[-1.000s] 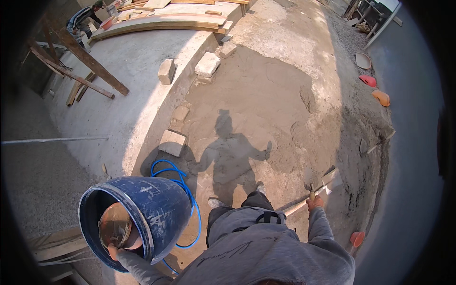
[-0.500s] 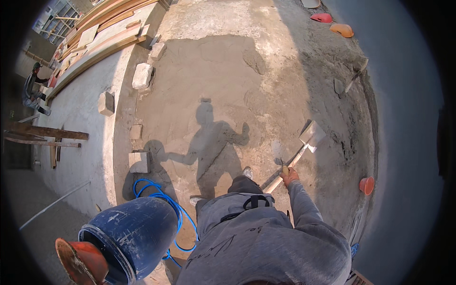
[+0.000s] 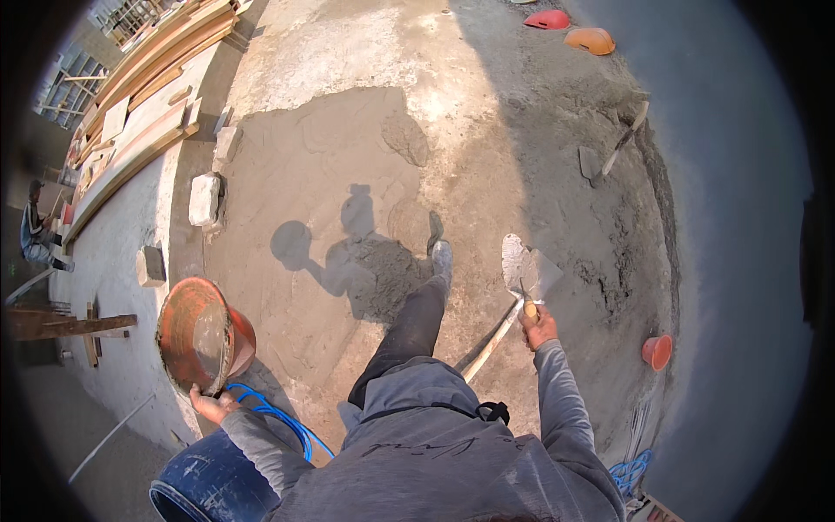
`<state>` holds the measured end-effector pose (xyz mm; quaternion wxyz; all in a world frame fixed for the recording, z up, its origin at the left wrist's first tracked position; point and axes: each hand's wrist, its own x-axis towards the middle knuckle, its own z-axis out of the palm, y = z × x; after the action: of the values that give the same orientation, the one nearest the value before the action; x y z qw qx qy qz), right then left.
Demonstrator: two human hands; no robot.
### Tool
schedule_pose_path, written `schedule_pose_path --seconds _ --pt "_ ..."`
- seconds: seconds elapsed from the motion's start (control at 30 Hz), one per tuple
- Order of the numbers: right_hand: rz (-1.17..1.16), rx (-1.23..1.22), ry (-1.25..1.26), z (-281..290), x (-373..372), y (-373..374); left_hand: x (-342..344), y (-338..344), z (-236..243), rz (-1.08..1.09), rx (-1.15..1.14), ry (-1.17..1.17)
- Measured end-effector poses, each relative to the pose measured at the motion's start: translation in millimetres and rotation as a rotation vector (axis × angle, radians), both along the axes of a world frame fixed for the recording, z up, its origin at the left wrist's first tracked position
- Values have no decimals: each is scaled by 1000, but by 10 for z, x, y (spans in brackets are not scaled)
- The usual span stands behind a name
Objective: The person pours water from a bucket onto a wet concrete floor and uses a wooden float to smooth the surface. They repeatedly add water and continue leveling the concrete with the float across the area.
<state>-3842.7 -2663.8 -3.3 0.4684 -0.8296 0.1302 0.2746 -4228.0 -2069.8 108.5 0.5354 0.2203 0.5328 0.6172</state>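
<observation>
My left hand (image 3: 213, 404) grips the lower rim of a mortar-smeared orange bucket (image 3: 244, 340), which is tilted so its mouth shows; the fingers are partly hidden. In my right hand (image 3: 539, 327) is a trowel (image 3: 515, 261), held by its wooden handle with the whitish blade pointing away from me. Beneath it a shovel (image 3: 491, 348) lies on the ground, its grey blade partly covered by the trowel. Wet grey mortar (image 3: 296, 174) spreads over the floor ahead, with a rougher heap (image 3: 391, 274) near my forward boot (image 3: 442, 259). My shadow falls across it.
A blue barrel (image 3: 217, 478) and blue hose (image 3: 283, 418) are at lower left. Concrete blocks (image 3: 205, 199) line the left edge; boards (image 3: 143, 65) lie beyond. A person (image 3: 36, 228) is far left. A small orange bucket (image 3: 657, 351) and a long-handled tool (image 3: 624, 141) are right.
The orange bucket has moved from the barrel's mouth forward, and my left hand on it has come into view. I have stepped forward, with the trowel now over the shovel blade.
</observation>
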Motion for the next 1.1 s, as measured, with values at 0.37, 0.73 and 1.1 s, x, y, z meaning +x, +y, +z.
schedule_pose_path --seconds 0.37,0.73,1.1 --pt "47 -715 9 202 3588 -1685 6035 249 -854 -224 -53 -136" --pt "468 -996 480 37 6750 -40 10891 1167 -547 -395 -78 -221" --pt "457 -625 -530 117 13026 2939 14550 3300 -22 -259 -86 -141"
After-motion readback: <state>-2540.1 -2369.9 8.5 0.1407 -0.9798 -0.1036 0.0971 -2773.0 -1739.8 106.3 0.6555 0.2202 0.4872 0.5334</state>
